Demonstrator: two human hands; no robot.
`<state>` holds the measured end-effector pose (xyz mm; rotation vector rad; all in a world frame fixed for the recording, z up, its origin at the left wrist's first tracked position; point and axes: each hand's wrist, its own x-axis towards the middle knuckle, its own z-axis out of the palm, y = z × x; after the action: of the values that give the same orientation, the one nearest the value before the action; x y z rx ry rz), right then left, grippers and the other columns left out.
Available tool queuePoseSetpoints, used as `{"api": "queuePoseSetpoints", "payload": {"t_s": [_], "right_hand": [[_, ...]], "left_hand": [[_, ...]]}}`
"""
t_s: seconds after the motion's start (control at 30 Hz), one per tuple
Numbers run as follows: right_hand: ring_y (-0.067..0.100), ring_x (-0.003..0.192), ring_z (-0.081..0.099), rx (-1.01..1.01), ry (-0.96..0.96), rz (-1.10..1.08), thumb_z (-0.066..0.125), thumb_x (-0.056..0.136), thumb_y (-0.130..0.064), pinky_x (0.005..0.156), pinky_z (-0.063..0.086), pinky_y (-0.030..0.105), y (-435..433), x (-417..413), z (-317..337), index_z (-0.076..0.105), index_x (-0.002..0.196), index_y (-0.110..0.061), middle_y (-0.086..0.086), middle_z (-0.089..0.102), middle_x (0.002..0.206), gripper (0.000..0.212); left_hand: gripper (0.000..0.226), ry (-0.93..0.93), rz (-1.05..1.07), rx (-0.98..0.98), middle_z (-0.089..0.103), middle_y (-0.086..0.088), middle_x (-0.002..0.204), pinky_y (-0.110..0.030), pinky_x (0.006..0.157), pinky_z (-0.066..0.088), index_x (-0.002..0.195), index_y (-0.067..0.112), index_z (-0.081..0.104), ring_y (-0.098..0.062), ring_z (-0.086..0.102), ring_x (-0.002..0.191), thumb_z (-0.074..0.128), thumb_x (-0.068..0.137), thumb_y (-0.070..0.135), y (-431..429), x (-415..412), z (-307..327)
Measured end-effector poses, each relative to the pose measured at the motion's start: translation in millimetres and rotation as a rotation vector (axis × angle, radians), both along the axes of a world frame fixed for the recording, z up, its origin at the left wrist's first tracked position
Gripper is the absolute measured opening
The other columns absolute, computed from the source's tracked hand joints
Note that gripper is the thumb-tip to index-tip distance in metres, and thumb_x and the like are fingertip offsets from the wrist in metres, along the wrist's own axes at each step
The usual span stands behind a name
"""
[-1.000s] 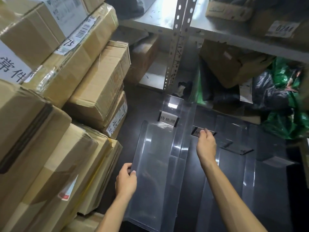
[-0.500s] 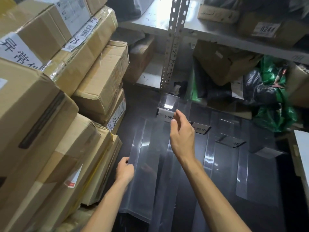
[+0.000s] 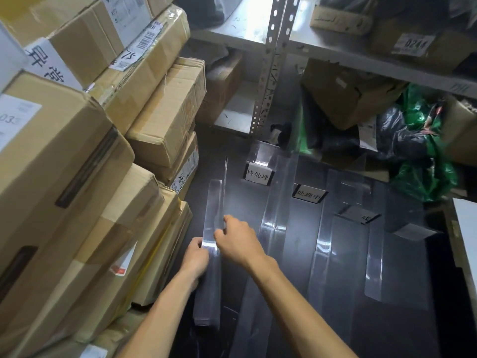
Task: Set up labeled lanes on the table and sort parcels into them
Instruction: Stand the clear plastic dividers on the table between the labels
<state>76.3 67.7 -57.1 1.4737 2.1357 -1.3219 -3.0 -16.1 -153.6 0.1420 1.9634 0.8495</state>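
Both hands, left (image 3: 196,257) and right (image 3: 238,242), grip the clear plastic divider (image 3: 213,202) along the desk's (image 3: 413,280) left edge, beside the stacked cartons (image 3: 165,117), apparently to wall off the first lane.

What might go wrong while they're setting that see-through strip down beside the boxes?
The left hand and right hand hold the clear divider near one spot, so its long far end may flex or tip. It sits close to the stacked cardboard boxes, which could nudge it out of line. Swinging it rightward might knock over the white label stand.
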Motion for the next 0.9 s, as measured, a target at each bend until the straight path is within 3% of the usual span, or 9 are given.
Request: {"api": "queuePoseSetpoints", "payload": {"t_s": [0.1, 0.17, 0.23, 0.33, 0.43, 0.53, 0.67, 0.8, 0.9], "right_hand": [[0.045, 0.11, 0.053, 0.054, -0.029, 0.025, 0.04, 0.099, -0.01, 0.074, 0.033, 0.035, -9.0, -0.5, 5.1, 0.037, 0.084, -0.01, 0.026, 0.06, 0.121, 0.016], [0.045, 0.116, 0.054, 0.071, -0.033, 0.039, 0.043, 0.1, -0.012, 0.077, 0.039, 0.038, -14.7, 0.5, 4.8, 0.048, 0.098, -0.004, 0.026, 0.061, 0.122, 0.009], [0.046, 0.117, 0.055, 0.081, -0.018, 0.036, 0.044, 0.101, -0.017, 0.085, 0.045, 0.042, -22.4, -0.6, -0.5, 0.053, 0.109, -0.002, 0.025, 0.062, 0.122, 0.019], [0.043, 0.113, 0.056, 0.14, 0.038, -0.024, 0.051, 0.098, -0.021, 0.088, 0.048, 0.045, -31.8, -6.4, -4.1, 0.05, 0.111, -0.007, 0.019, 0.062, 0.119, 0.019], [0.041, 0.106, 0.059, 0.234, 0.042, -0.023, 0.057, 0.097, -0.02, 0.083, 0.049, 0.044, -32.4, -9.9, -6.1, 0.047, 0.112, -0.008, 0.016, 0.063, 0.113, 0.022], [0.043, 0.097, 0.059, 0.312, 0.017, 0.014, 0.054, 0.095, -0.013, 0.074, 0.044, 0.04, -30.4, -9.2, -6.2, 0.049, 0.096, -0.007, 0.017, 0.065, 0.1, 0.008], [0.037, 0.074, 0.042, 0.39, -0.031, 0.072, 0.049, 0.093, -0.008, 0.058, 0.029, 0.036, -29.6, -8.6, 0.9, 0.029, 0.065, -0.011, 0.006, 0.036, 0.065, 0.034], [0.036, 0.07, 0.043, 0.423, -0.02, 0.089, 0.047, 0.095, -0.011, 0.062, 0.032, 0.035, -32.2, -9.9, 1.4, 0.038, 0.064, -0.007, 0.007, 0.036, 0.062, 0.033], [0.038, 0.068, 0.043, 0.445, 0.001, 0.061, 0.046, 0.097, -0.016, 0.062, 0.031, 0.034, -35.6, -7.0, -2.4, 0.049, 0.073, -0.005, 0.011, 0.046, 0.068, 0.027]], "left_hand": [[0.026, 0.157, -0.145, -0.042, 0.057, -0.011, 0.128, -0.033, 0.093, 0.048, 0.124, 0.014, 0.058, -0.024, 0.057, 0.109, 0.05, 0.099, 0.014, -3.4, 0.7, -2.4], [0.037, 0.334, -0.273, -0.104, 0.042, -0.009, 0.143, -0.036, 0.111, 0.028, 0.14, 0.017, 0.051, -0.029, 0.036, 0.133, 0.048, 0.103, 0.022, -6.1, 3.6, 3.7], [0.041, 0.397, -0.286, 0.017, 0.041, -0.005, 0.149, -0.034, 0.114, 0.021, 0.148, 0.019, 0.047, -0.024, 0.03, 0.139, 0.042, 0.107, 0.021, -7.6, 4.8, 11.2], [0.04, 0.239, -0.151, 0.167, 0.051, -0.008, 0.148, -0.036, 0.119, 0.028, 0.146, 0.014, 0.051, -0.023, 0.042, 0.14, 0.036, 0.109, 0.02, -11.8, 1.7, 19.1], [0.048, 0.165, -0.075, 0.182, 0.058, -0.007, 0.143, -0.046, 0.118, 0.035, 0.141, 0.016, 0.055, -0.025, 0.051, 0.136, 0.036, 0.103, 0.039, -22.8, -1.3, 17.3], [0.04, 0.144, -0.051, 0.161, 0.061, -0.008, 0.137, -0.048, 0.115, 0.038, 0.141, 0.016, 0.055, -0.029, 0.054, 0.13, 0.035, 0.109, 0.03, -31.7, -1.1, 13.8], [0.041, 0.136, -0.061, 0.164, 0.064, -0.009, 0.131, -0.046, 0.111, 0.042, 0.134, 0.019, 0.059, -0.029, 0.057, 0.125, 0.037, 0.105, 0.038, -38.5, 0.1, 7.5], [0.063, 0.162, -0.098, 0.183, 0.067, -0.005, 0.129, -0.047, 0.11, 0.044, 0.13, 0.021, 0.061, -0.026, 0.06, 0.123, 0.03, 0.087, 0.056, -41.3, 0.3, -3.4], [0.046, 0.194, -0.172, 0.15, 0.061, -0.004, 0.136, -0.041, 0.109, 0.042, 0.138, 0.019, 0.057, -0.026, 0.055, 0.129, 0.038, 0.103, 0.042, -41.8, 2.6, 13.0]]}}
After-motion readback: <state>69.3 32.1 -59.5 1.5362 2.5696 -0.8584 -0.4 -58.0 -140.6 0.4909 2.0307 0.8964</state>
